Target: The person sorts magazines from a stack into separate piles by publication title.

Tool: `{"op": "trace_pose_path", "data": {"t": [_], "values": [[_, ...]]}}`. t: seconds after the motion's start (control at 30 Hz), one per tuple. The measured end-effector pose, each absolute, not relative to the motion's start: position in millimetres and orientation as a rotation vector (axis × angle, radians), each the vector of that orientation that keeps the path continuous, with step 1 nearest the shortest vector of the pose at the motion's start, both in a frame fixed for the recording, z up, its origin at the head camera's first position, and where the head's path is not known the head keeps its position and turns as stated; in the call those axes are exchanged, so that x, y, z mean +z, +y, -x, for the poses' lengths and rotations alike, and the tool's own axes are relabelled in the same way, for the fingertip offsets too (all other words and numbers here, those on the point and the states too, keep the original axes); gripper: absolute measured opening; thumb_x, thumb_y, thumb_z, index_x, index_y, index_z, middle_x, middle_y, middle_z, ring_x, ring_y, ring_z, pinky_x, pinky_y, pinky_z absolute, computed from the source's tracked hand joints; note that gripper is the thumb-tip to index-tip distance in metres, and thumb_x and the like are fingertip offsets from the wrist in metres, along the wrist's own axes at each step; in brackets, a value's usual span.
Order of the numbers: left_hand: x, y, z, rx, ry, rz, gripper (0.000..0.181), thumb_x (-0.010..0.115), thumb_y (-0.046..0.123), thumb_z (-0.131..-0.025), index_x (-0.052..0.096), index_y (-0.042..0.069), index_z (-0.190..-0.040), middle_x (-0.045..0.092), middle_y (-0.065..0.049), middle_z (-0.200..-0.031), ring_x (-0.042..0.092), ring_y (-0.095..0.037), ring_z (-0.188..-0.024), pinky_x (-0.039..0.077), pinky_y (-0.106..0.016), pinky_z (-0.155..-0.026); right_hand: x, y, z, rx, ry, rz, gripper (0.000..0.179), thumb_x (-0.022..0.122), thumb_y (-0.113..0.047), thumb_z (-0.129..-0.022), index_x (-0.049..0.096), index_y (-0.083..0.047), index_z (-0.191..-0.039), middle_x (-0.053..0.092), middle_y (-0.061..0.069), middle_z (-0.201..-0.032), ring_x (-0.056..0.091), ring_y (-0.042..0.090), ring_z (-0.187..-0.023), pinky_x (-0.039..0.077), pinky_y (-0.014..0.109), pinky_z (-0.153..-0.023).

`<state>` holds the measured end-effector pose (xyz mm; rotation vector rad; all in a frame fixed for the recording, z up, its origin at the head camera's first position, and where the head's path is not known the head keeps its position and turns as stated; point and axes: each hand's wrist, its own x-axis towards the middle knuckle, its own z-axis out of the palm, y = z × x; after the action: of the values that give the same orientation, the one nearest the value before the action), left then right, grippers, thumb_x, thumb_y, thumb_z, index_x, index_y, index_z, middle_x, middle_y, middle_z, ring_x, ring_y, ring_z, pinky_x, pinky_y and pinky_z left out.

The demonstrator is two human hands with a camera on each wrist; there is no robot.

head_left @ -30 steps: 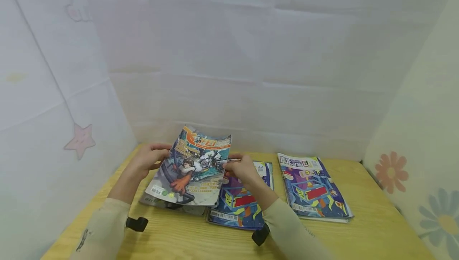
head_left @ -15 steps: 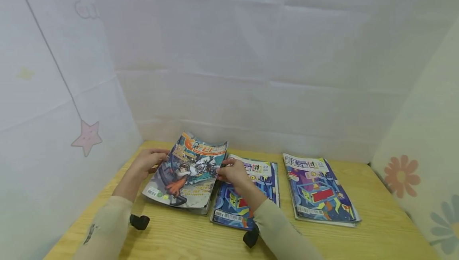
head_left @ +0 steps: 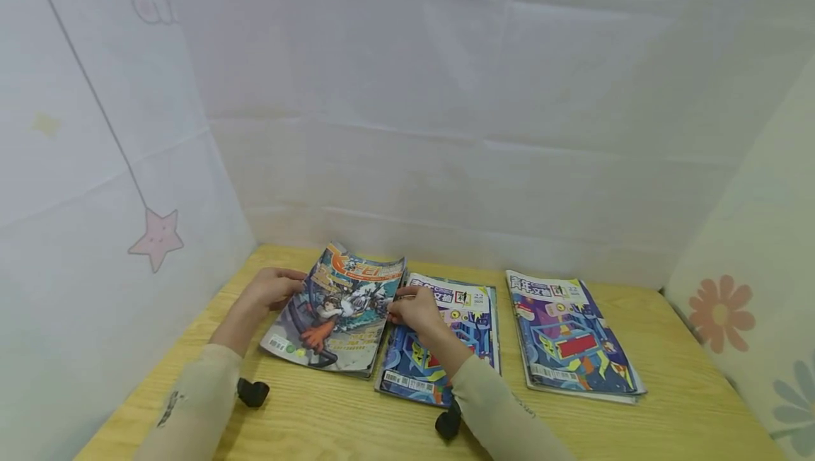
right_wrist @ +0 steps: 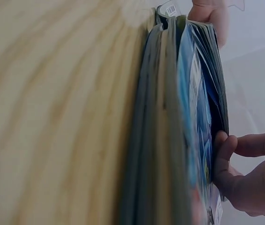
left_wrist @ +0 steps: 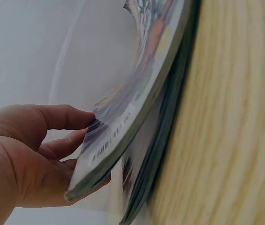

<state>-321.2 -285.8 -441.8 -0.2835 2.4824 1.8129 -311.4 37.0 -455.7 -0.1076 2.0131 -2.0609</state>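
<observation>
A comic magazine (head_left: 347, 312) with an orange title and a figure with a red arm lies over the left-hand pile. My left hand (head_left: 274, 290) pinches its left edge; in the left wrist view the thumb and fingers (left_wrist: 66, 117) grip a corner bent up off the magazines (left_wrist: 162, 136) below. At the opposite edge, my right hand (head_left: 417, 309) pinches the same magazine between thumb and fingers. In the right wrist view its raised pages (right_wrist: 212, 61) lean over the neighbouring stack. Part of that middle stack of purple-blue magazines (head_left: 414, 369) is hidden beneath my right hand.
Another pile of purple-blue magazines (head_left: 573, 341) lies to the right on the wooden table (head_left: 356, 426). A pale cloth wall (head_left: 382, 185) stands behind the table, with patterned side walls left and right. Black wrist cameras (head_left: 253, 393) hang by both sleeves.
Both hands have lowered the comic magazine onto the left pile and shifted it slightly toward the left. More of the middle stack's cover shows now. The head view has turned a little.
</observation>
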Motion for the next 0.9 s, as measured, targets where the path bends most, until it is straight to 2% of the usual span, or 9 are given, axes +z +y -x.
{"op": "trace_pose_path", "data": {"t": [0.07, 0.17, 0.27, 0.4, 0.47, 0.53, 0.63, 0.73, 0.9], "values": [[-443, -284, 321, 1.783, 2.515, 0.264, 0.045, 0.063, -0.002, -0.09, 0.058, -0.014, -0.134, 0.064, -0.002, -0.074, 0.05, -0.008, -0.055, 0.043, -0.024, -0.049, -455, 39, 311, -2.05, 2.019, 0.114, 0.045, 0.068, 0.005, -0.093, 0.053, 0.008, -0.135, 0.071, 0.021, -0.099, 0.072, 0.025, -0.076, 0.06, 0.035, -0.07], [-443, -281, 321, 1.762, 2.556, 0.266, 0.043, 0.063, -0.003, -0.091, 0.059, -0.014, -0.133, 0.061, 0.0, -0.071, 0.049, -0.009, -0.054, 0.043, -0.026, -0.049, -453, 42, 310, -2.025, 2.039, 0.121, 0.041, 0.069, 0.004, -0.093, 0.056, 0.007, -0.132, 0.071, 0.021, -0.1, 0.072, 0.027, -0.078, 0.06, 0.037, -0.071], [-442, -277, 319, 1.785, 2.553, 0.274, 0.041, 0.06, -0.002, -0.094, 0.058, -0.014, -0.133, 0.062, -0.004, -0.078, 0.053, -0.01, -0.061, 0.047, -0.027, -0.054, -449, 47, 307, -1.988, 2.069, 0.135, 0.038, 0.069, 0.003, -0.094, 0.058, 0.009, -0.13, 0.071, 0.021, -0.1, 0.072, 0.028, -0.079, 0.06, 0.039, -0.074], [-438, -275, 316, 1.797, 2.57, 0.286, 0.041, 0.055, 0.002, -0.098, 0.055, -0.013, -0.136, 0.064, -0.019, -0.101, 0.057, -0.016, -0.071, 0.051, -0.029, -0.062, -443, 53, 304, -1.949, 2.075, 0.164, 0.035, 0.067, 0.002, -0.095, 0.06, 0.011, -0.128, 0.07, 0.021, -0.103, 0.073, 0.028, -0.084, 0.059, 0.04, -0.079], [-437, -274, 315, 1.731, 2.635, 0.253, 0.042, 0.053, 0.005, -0.1, 0.054, -0.013, -0.138, 0.061, -0.025, -0.118, 0.061, -0.025, -0.088, 0.053, -0.036, -0.073, -441, 55, 302, -1.929, 2.081, 0.181, 0.034, 0.067, 0.002, -0.096, 0.06, 0.011, -0.128, 0.069, 0.023, -0.108, 0.073, 0.029, -0.088, 0.059, 0.041, -0.082], [-435, -273, 315, 1.674, 2.692, 0.225, 0.042, 0.052, 0.007, -0.101, 0.054, -0.012, -0.138, 0.057, -0.028, -0.128, 0.06, -0.033, -0.101, 0.052, -0.042, -0.082, -438, 59, 298, -1.917, 2.086, 0.199, 0.033, 0.066, 0.0, -0.097, 0.061, 0.009, -0.128, 0.068, 0.024, -0.112, 0.072, 0.031, -0.092, 0.058, 0.042, -0.085], [-430, -269, 315, 1.616, 2.736, 0.162, 0.043, 0.051, 0.011, -0.102, 0.055, -0.01, -0.139, 0.055, -0.03, -0.133, 0.057, -0.043, -0.114, 0.048, -0.052, -0.094, -433, 65, 291, -1.897, 2.119, 0.232, 0.032, 0.066, -0.004, -0.098, 0.062, 0.007, -0.128, 0.067, 0.025, -0.114, 0.071, 0.033, -0.096, 0.056, 0.044, -0.088], [-422, -259, 313, 1.64, 2.716, 0.115, 0.043, 0.053, 0.012, -0.102, 0.054, -0.01, -0.139, 0.056, -0.031, -0.133, 0.06, -0.043, -0.113, 0.047, -0.054, -0.099, -427, 73, 286, -1.909, 2.138, 0.272, 0.029, 0.065, -0.007, -0.099, 0.064, 0.005, -0.126, 0.067, 0.025, -0.113, 0.07, 0.036, -0.098, 0.056, 0.046, -0.089], [-408, -241, 307, 1.62, 2.718, 0.055, 0.043, 0.057, 0.015, -0.102, 0.055, -0.006, -0.139, 0.059, -0.028, -0.132, 0.064, -0.036, -0.11, 0.047, -0.053, -0.1, -422, 87, 282, -1.925, 2.187, 0.324, 0.027, 0.066, -0.011, -0.099, 0.066, 0.004, -0.122, 0.067, 0.025, -0.111, 0.069, 0.041, -0.099, 0.056, 0.048, -0.088]]}}
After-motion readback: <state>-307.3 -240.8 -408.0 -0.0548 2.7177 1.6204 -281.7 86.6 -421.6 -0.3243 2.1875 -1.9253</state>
